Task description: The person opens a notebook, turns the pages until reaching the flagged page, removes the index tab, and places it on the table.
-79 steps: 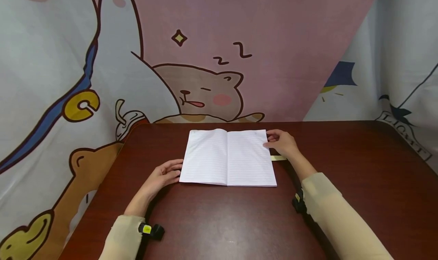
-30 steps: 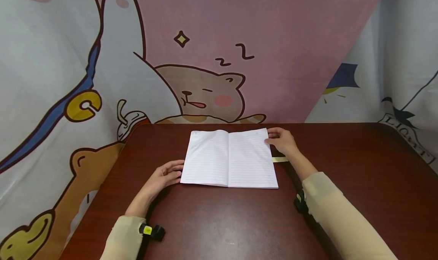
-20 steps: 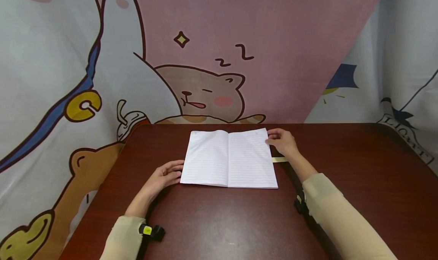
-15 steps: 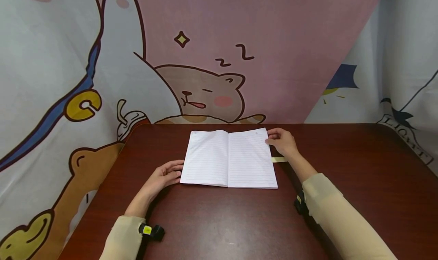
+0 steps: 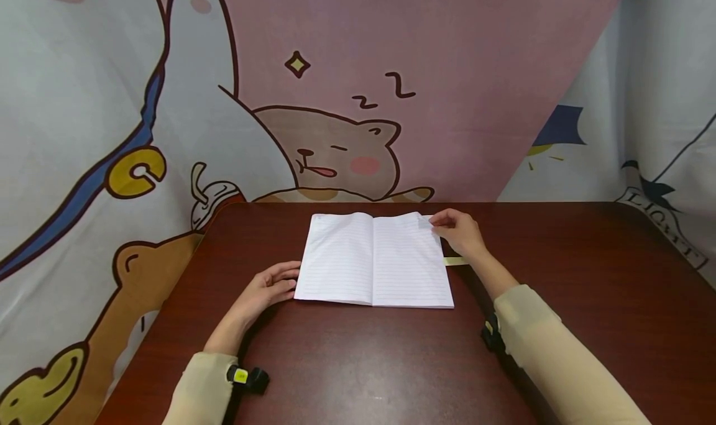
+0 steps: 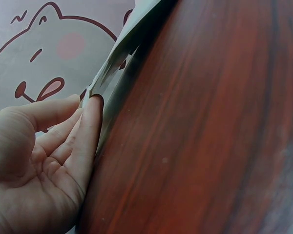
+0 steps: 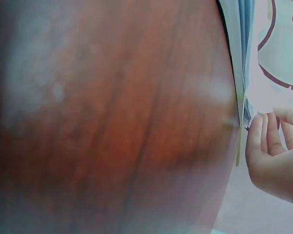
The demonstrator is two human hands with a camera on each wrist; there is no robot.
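An open notebook (image 5: 411, 263) with lined white pages lies on the brown table. At its left edge, my left hand (image 5: 271, 285) holds the side of the notebook, thumb above and fingers at the underside in the left wrist view, where the notebook's edge (image 6: 119, 46) is lifted a little. My right hand (image 5: 460, 232) is at the upper right corner, pinching a page corner (image 5: 425, 222) that bends up and inward. In the right wrist view the fingertips of the right hand (image 7: 276, 151) meet the bright page, whose grip point is partly washed out.
A pale yellow strip (image 5: 455, 261) sticks out from under the notebook's right side. The brown table (image 5: 358, 363) runs back to a cartoon-printed curtain (image 5: 447, 102). Each forearm wears a black wrist camera (image 5: 257, 380).
My right hand has moved slightly left and the upper right page corner is now bent up and inward, where it lay flatter before. The left hand keeps its place.
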